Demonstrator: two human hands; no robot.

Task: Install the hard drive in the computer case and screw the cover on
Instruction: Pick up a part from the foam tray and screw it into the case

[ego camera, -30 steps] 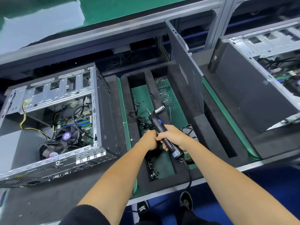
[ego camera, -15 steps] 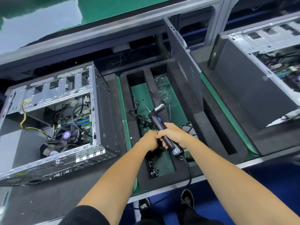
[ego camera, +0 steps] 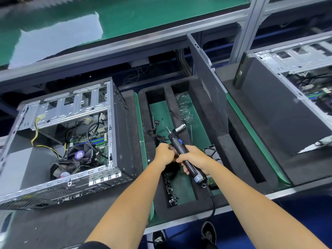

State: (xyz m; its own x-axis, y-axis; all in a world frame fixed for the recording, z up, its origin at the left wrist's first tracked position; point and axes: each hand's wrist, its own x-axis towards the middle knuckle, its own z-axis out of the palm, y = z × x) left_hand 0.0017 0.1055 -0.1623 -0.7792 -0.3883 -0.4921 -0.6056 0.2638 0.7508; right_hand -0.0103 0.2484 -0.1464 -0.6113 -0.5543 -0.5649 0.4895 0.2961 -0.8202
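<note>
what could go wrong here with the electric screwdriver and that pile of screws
1. The left hand is curled tight beside the electric screwdriver held by the right hand; a small screw could slip from the fingers into the foam tray.
2. The screwdriver's cord hangs over the tray edge and may snag.
3. Loose cables lie near the bit and might catch.

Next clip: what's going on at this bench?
A person stands over a foam parts tray, gripping an electric screwdriver in the right hand, bit pointing away. The left hand is curled right beside it; whether it holds anything cannot be seen. Loose screws lie in the tray below. The open computer case sits to the left, its side cover standing upright behind the tray, not yet fitted.
</note>
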